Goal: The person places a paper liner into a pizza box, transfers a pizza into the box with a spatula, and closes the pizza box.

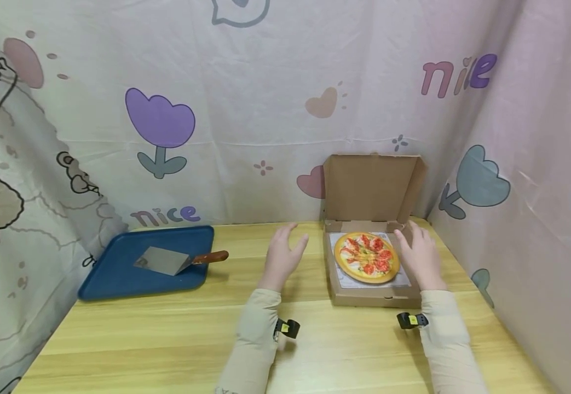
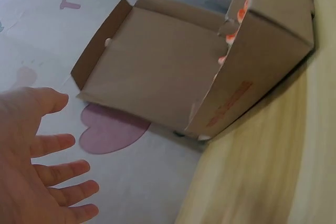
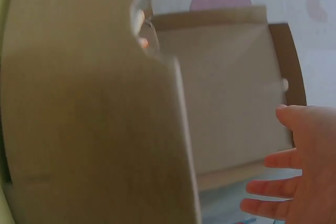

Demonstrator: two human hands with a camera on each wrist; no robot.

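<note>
A small pizza with red toppings lies on printed paper inside an open cardboard pizza box, whose lid stands upright against the curtain. To the left of the box my left hand hovers over the table, fingers spread and holding nothing. My right hand is at the box's right side, its fingers extended and overlapping the side wall in the head view. In the right wrist view the fingers are apart from each other with nothing between them. The left wrist view shows the left fingers loosely spread.
A blue tray sits at the table's left. On it rests a pizza server with a metal blade, its wooden handle reaching past the tray's right edge. A patterned curtain hangs behind and beside the wooden table.
</note>
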